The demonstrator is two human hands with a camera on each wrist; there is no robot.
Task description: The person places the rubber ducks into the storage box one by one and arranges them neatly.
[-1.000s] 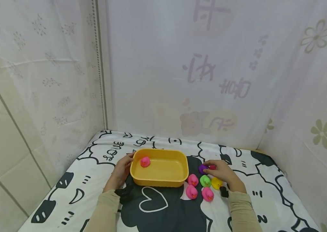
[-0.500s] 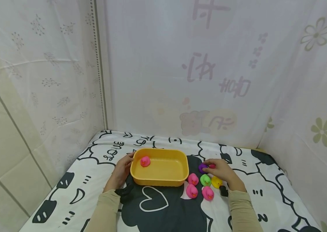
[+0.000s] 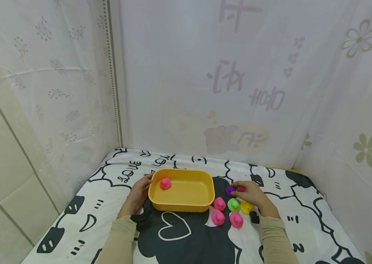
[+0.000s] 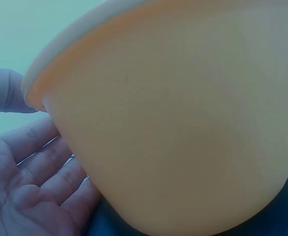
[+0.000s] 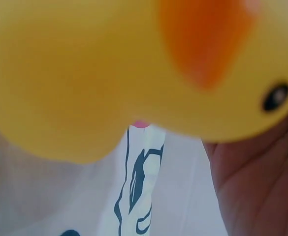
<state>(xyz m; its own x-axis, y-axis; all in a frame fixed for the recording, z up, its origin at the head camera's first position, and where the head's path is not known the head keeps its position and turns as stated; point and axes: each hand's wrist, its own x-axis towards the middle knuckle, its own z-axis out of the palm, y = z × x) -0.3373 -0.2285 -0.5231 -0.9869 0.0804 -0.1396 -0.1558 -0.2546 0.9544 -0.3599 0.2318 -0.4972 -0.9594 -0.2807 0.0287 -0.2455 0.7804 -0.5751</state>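
Note:
My left hand [image 3: 139, 193] holds the left end of a yellow plastic basin [image 3: 186, 210]. In the left wrist view its thumb [image 4: 6, 91] lies at the rim, and the fingers [image 4: 60, 172] rest along the outer wall. One pink rubber duck [image 3: 165, 183] sits inside the basin, near its left end. To the right of the basin, my right hand [image 3: 252, 192] pinches a purple rubber duck [image 3: 229, 191] between thumb and fingertips. A red duck [image 3: 241, 189] is partly hidden under that hand. Close before the right wrist camera is a yellow duck [image 5: 84, 88] with an orange bill.
Near the right hand stand a green duck [image 3: 233, 205] and several pink ducks, one of them a pink duck [image 3: 236, 220] at the front. A patterned black and white cloth [image 3: 186, 253] covers the table. Pale printed curtains [image 3: 179, 73] hang behind and at both sides.

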